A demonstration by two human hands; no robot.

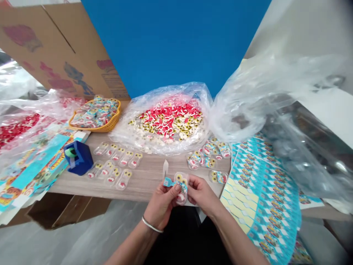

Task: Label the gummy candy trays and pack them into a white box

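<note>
Blue and loose at one end, a label (168, 182) juts left from the plastic pack (181, 198) that the left hand (161, 204) and right hand (202, 194) pinch at the near worktop (149, 176). Labelled packs (100, 114) fill the far-left basket (111, 127); unlabelled packs (124, 179) lie left, seemingly unfinished.

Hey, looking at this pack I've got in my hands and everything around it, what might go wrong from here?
One end of the blue label sticks out beside the clear pack held in the left hand and right hand, so it might go on crooked or creased.
The printed label sheets overhang the table, so a brush of the arm could drag them off.
Loose pieces lie heaped on open plastic; a tug might scatter some.
</note>
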